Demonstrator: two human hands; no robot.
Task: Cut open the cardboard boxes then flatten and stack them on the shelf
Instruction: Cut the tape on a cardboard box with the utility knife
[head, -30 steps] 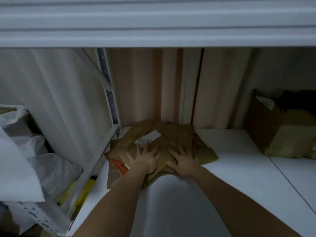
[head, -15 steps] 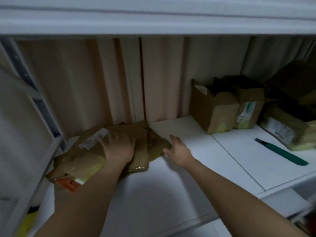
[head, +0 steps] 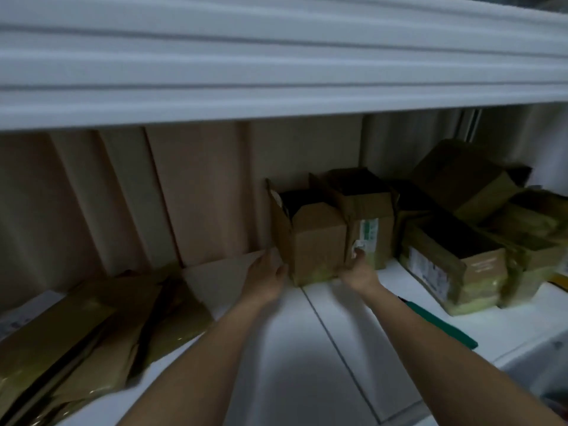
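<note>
- I have both hands out at the nearest standing cardboard box (head: 319,241), which sits on the white shelf (head: 307,364) just left of a labelled box (head: 367,222), the two touching.
- The left hand (head: 266,279) lies with straight fingers against the box's left wall; that grip is spread, pressing, not curled round anything.
- The right hand (head: 358,270) is at the box's near right corner, in the seam between the two boxes. I cannot tell whether its fingers are hooked round the edge or only laid flat.
- To do this well, I'd squeeze low on both walls and draw the box toward the near edge, since the top flaps are open and the walls will probably buckle if held high.
- The neighbour may drag along, so I'd free the right side first.
- The green cutter (head: 442,324) lies near on the right, under my right forearm; I'd keep the arm off it.
- Flattened cardboard (head: 76,339) is piled at the left; the flattened box belongs there.
</note>
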